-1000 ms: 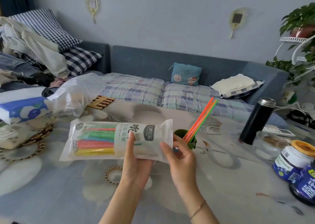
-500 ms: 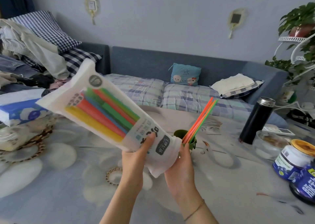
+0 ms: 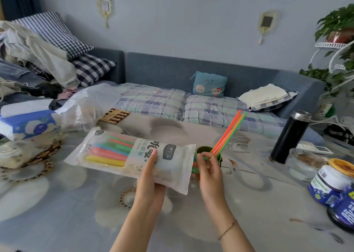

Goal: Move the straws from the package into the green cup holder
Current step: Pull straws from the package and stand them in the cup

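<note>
My left hand (image 3: pixel 151 177) holds the white straw package (image 3: pixel 122 154) near its open right end, roughly level above the table. Coloured straws in yellow, pink, blue and green show through its clear left half. My right hand (image 3: pixel 209 170) is at the package's mouth, fingers pinched on the ends of green straws (image 3: pixel 195 164) poking out. Just behind that hand stands the green cup holder (image 3: pixel 206 149), partly hidden, with several orange and green straws (image 3: pixel 229 133) leaning up to the right.
A black thermos (image 3: pixel 290 136), a glass bowl (image 3: pixel 303 163) and blue jars (image 3: pixel 333 182) stand at the right. A tissue pack (image 3: pixel 24 124), a clear plastic bag (image 3: pixel 88 106) and a wooden trivet (image 3: pixel 114 115) lie at the left. A sofa runs behind the table.
The package was tilted up steeply half a second ago and is level again. My right hand moved from under the package to its open end and pinched straw ends.
</note>
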